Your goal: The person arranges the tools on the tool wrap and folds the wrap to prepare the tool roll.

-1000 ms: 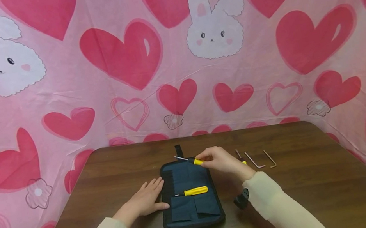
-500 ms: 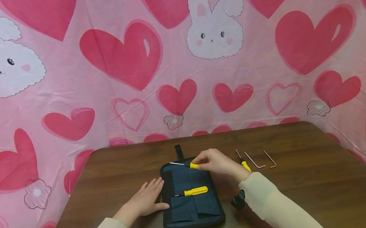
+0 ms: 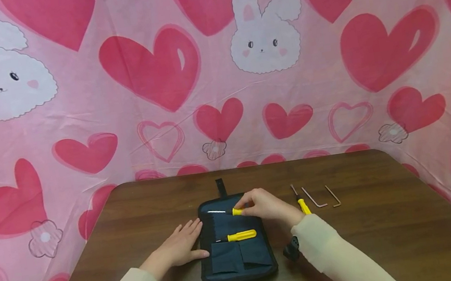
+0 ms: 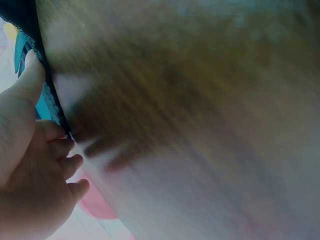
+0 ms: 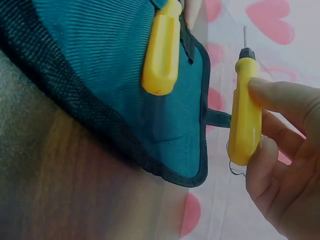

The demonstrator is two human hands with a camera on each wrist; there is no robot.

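A dark tool pouch (image 3: pixel 252 275) lies unfolded on the table, with two pockets across its near part. My right hand (image 3: pixel 265 206) pinches the yellow handle of a screwdriver (image 5: pixel 245 120) above the pouch's far part, its shaft pointing left. In the right wrist view, thumb and fingers grip that handle. A second yellow screwdriver (image 3: pixel 241 235) lies across the middle of the pouch, just above the pockets. My left hand (image 3: pixel 182 245) rests with straight fingers on the pouch's left edge; the left wrist view shows the thumb on the fabric edge (image 4: pixel 50 95).
On the wooden table (image 3: pixel 151 200), right of the pouch, lie another yellow-handled screwdriver (image 3: pixel 303 205) and two L-shaped hex keys, one pinkish hex key (image 3: pixel 314 197) and one brownish hex key (image 3: pixel 333 196). A strap (image 3: pixel 221 187) extends from the pouch's far edge. A patterned pink cloth (image 3: pixel 217 88) hangs behind.
My right hand has moved left and toward me, lowering the screwdriver over the pouch's far part. More of the screwdriver on the table shows now. The left hand has stayed in place.
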